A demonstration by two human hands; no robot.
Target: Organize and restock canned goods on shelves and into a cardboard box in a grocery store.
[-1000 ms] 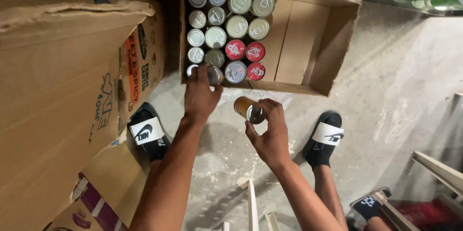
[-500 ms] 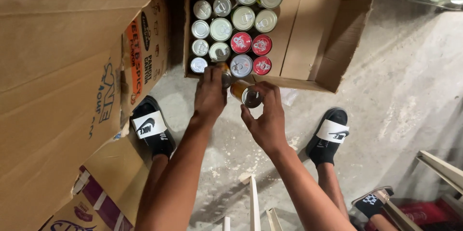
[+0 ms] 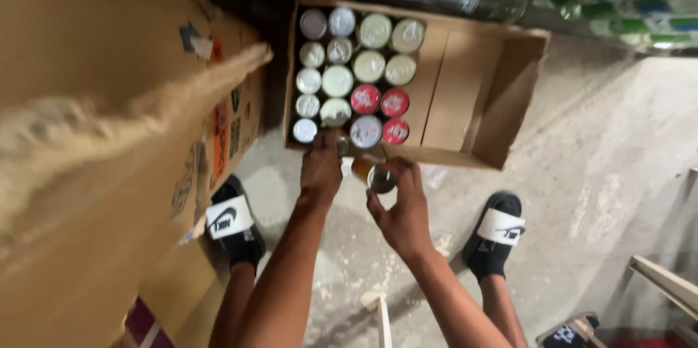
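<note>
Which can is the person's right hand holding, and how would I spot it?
Start at the open cardboard box on the concrete floor, its left half packed with upright cans. At its near edge, the right hand grips an orange-sided can with a silver end. Unlike the packed cans, it is tilted and outside the rows.

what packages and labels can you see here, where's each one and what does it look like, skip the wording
Open cardboard tray: on the floor ahead, brown, rectangular, right half bare.
Cans: rows filling the tray's left half, round tops, silver, pale green and red.
Orange can: at the tray's near edge, held in the right hand; left hand beside it.
Large cardboard box: at left, brown, with red and dark printed labels on its side.
</note>
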